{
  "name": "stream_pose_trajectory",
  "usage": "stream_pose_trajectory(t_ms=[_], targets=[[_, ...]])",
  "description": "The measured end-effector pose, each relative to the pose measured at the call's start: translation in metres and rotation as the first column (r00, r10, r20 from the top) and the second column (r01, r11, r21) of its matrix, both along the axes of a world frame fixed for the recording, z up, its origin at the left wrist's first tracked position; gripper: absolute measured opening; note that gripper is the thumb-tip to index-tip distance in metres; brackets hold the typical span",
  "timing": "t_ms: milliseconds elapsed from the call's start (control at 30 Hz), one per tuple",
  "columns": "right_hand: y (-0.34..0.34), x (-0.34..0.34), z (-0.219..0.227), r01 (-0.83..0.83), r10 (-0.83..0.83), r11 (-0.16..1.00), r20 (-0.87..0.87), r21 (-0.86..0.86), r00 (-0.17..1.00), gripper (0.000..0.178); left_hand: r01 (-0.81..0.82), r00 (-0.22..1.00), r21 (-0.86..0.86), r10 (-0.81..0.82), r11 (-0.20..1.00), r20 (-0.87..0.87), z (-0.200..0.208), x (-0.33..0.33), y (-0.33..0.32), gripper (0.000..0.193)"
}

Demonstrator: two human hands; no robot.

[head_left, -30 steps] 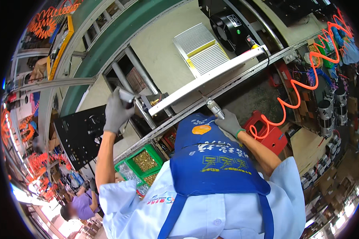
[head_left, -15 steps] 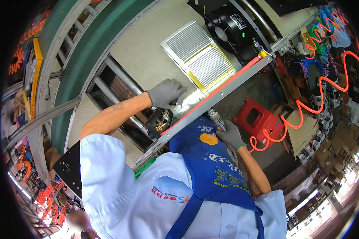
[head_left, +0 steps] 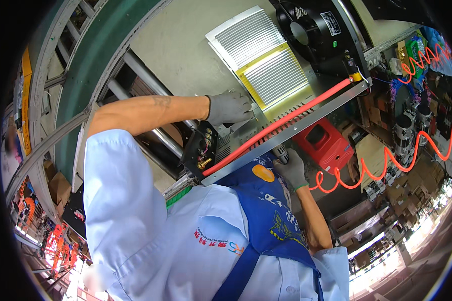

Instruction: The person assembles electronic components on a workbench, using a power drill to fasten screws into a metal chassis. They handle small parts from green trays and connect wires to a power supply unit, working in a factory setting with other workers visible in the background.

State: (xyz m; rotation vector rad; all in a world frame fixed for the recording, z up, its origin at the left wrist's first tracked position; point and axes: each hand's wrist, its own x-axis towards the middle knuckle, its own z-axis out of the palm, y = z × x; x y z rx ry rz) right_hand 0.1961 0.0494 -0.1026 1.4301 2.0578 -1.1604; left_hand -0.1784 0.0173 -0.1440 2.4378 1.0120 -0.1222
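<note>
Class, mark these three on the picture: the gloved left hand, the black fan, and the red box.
left hand (head_left: 229, 106), head view, back of the grey glove.
black fan (head_left: 311, 31), head view, round housing.
red box (head_left: 322, 142), head view, top face.

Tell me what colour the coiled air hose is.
Orange-red coiled air hose, clearest in the head view, on the right.
</note>
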Motion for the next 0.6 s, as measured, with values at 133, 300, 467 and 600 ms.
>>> stream_pose_trajectory(t_ms=[133, 300, 467, 600], targets=[[0.001, 0.001, -0.001, 0.006, -0.006, 1.000, -0.008, 0.023, 1.000, 0.045, 0.028, 0.997, 0.062, -0.032, 0.998, 0.068, -0.008, 0.005, 0.006, 0.068], [-0.001, 0.000, -0.001, 0.028, -0.027, 0.999, -0.043, 0.027, 0.999, 0.045, 0.041, 0.999, 0.078, -0.042, 0.996, 0.020, -0.018, 0.009, 0.008, 0.069], [0.000, 0.001, -0.006, 0.032, -0.032, 0.999, -0.052, 0.003, 0.998, 0.044, 0.052, 0.996, -0.014, -0.051, 0.999, 0.067, -0.008, 0.006, 0.014, 0.073], [-0.001, 0.005, -0.014, 0.036, -0.038, 0.999, -0.053, -0.040, 0.998, 0.044, 0.069, 0.997, -0.127, -0.066, 0.989, 0.032, 0.002, 0.008, 0.018, 0.075]])
